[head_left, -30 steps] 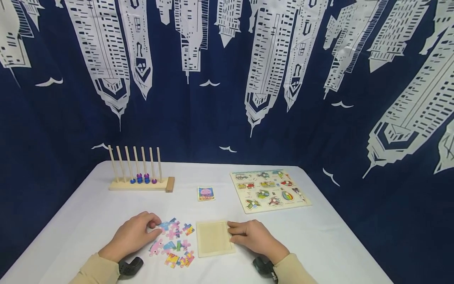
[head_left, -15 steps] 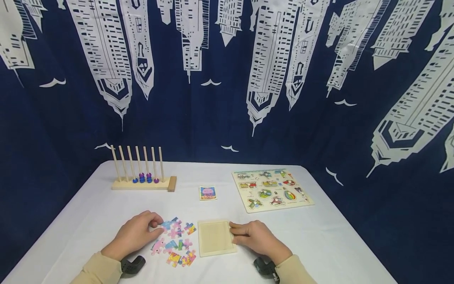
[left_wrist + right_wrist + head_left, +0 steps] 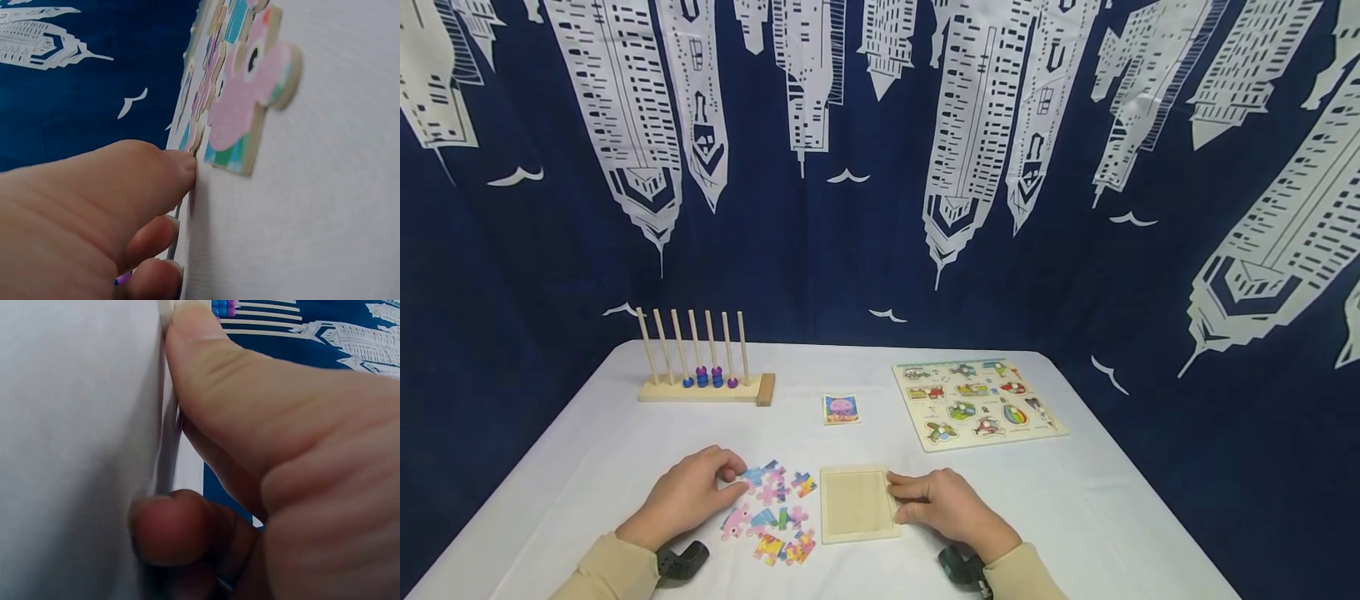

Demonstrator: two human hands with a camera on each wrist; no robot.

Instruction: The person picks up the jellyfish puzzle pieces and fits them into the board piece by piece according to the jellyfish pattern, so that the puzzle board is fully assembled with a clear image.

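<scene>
Finding: puzzle pieces (image 3: 769, 547) lie on the desk (image 3: 1075, 517) just left of a shallow wooden tray (image 3: 859, 504); all visible pieces are outside it.

Left hand (image 3: 688, 492): fingers loosely curved, thumb apart from the forefinger, fingertips at the edge of the nearest pieces. No pinch is shown. In the left wrist view, a pink piece with an eye (image 3: 244, 100) lies just beyond the thumb tip.

Right hand (image 3: 951, 508): thumb and fingers rest along the tray's right edge, without a visible grip around it.

Assessment: the step appears to be steadying the tray and selecting a piece. Light, even contact should suffice; pushing leftward could drive the tray into the pieces. A piece is best taken by opposite edges, away from its tabs, and turned to match the picture card (image 3: 841, 409) behind the tray.
</scene>
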